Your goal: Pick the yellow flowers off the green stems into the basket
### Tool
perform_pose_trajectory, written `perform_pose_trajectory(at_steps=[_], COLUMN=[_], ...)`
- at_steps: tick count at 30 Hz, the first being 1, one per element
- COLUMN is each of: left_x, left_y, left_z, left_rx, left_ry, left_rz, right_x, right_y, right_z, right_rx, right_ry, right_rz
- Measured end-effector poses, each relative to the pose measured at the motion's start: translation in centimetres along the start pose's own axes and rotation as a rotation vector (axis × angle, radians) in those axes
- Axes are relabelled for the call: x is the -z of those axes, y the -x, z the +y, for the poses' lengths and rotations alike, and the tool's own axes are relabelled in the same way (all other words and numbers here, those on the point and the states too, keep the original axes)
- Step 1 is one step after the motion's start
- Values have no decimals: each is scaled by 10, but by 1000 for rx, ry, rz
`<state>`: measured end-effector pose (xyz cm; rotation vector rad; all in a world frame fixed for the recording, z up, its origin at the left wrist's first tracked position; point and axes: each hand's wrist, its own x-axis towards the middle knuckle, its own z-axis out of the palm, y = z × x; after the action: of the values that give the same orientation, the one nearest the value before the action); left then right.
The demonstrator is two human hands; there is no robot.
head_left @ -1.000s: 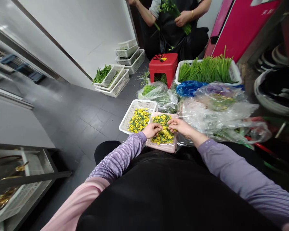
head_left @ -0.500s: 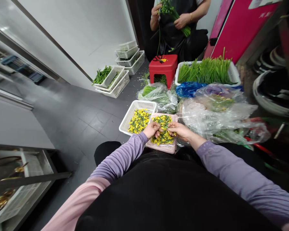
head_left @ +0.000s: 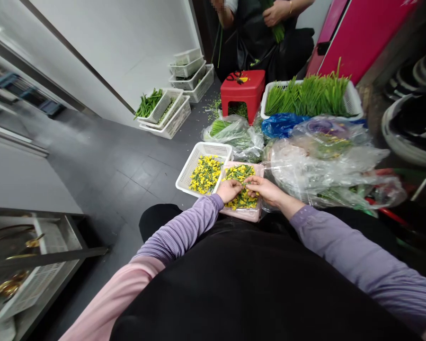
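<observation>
My left hand (head_left: pixel 229 190) is closed in a pinch above a pink tray (head_left: pixel 250 217) of yellow flowers with short green stems (head_left: pixel 239 172). Facing it from the other side, my right hand (head_left: pixel 264 189) also has thumb and fingers pinched together. The fingertips of both hands nearly meet over the flowers; a small green piece seems to lie between them, too small to make out. Left of the tray and against it, a white perforated basket (head_left: pixel 183 181) contains more of the cut yellow flowers (head_left: pixel 205 174).
To the right lie clear plastic bags (head_left: pixel 298 170) of greens. Beyond stand a red stool (head_left: pixel 246 90) with scissors (head_left: pixel 235 76) on it and a basket of green stalks (head_left: pixel 312 98). A co-worker (head_left: pixel 259 42) sits behind, holding stalks. Stacked white baskets (head_left: pixel 173 118) line the wall.
My hands have come closer together over the tray, the left moving slightly right. The co-worker's left-side hand has risen away from the bunch. The view has shifted a little.
</observation>
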<state>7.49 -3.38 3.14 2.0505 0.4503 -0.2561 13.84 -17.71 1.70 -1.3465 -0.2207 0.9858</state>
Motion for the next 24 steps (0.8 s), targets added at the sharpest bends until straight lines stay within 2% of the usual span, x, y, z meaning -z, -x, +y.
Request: perform_pose_trajectory(at_steps=[5, 11, 16, 19, 22, 24], left_x=[3, -3, -4, -10, -22, -27], left_y=[-4, -3, -2, 6, 16, 18], left_z=[-2, -15, -27, -32, -38, -40], left_rx=[-207, -356, -346, -353, -263, -153], left_ry=[-170, -572, -801, -875, -983, -1014], left_rz=[-58, -96, -20, -50, -166, -228], right_x=[1, 7, 17, 20, 19, 18], right_y=[-1, 0, 4, 7, 7, 6], right_z=[4, 4, -2, -2, 4, 10], right_rx=[10, -136, -146, -185, -180, -128], right_ry=[10, -120, -339, -378, -284, -90], right_rz=[-10, 18, 54, 46, 64, 105])
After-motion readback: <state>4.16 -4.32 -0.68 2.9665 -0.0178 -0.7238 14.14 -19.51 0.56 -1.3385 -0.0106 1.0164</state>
